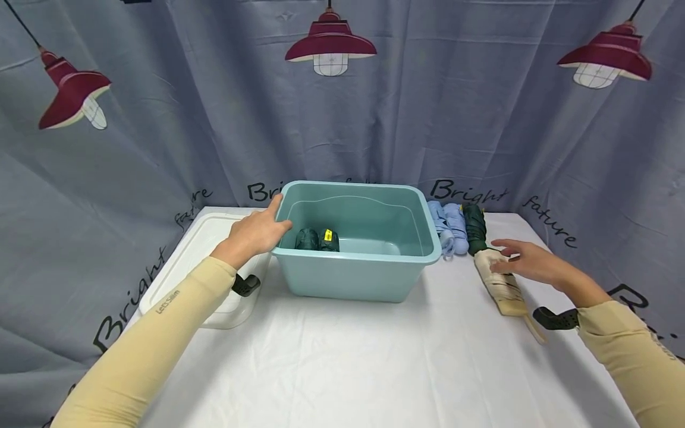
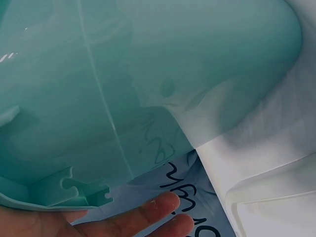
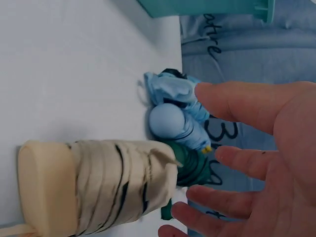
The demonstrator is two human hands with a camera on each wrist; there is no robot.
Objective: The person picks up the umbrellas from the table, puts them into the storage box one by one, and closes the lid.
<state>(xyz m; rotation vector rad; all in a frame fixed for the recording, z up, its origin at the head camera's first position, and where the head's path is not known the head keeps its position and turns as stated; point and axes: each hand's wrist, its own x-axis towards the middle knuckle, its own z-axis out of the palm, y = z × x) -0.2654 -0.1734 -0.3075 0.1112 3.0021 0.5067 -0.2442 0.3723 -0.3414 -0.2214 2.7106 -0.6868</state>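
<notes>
My left hand (image 1: 255,235) rests at the left rim of a teal plastic bin (image 1: 348,276). In the left wrist view its fingers (image 2: 148,212) stretch out past the rim, apart from the outer wall. Two dark green rolled bundles, one with a yellow label (image 1: 328,236), lie inside the bin at the left. Over a beige folded umbrella (image 1: 500,279) hovers my right hand (image 1: 527,261), its fingers spread and holding nothing. That umbrella, its pale handle (image 3: 47,187) toward me, lies behind a dark green folded umbrella (image 3: 190,165) in the right wrist view.
Two light blue folded umbrellas (image 1: 455,229) lie between the bin and the dark green one. A white lid (image 1: 219,318) lies flat on the table (image 1: 342,362) under my left forearm. A grey-blue curtain (image 1: 374,119) with printed lamps hangs behind.
</notes>
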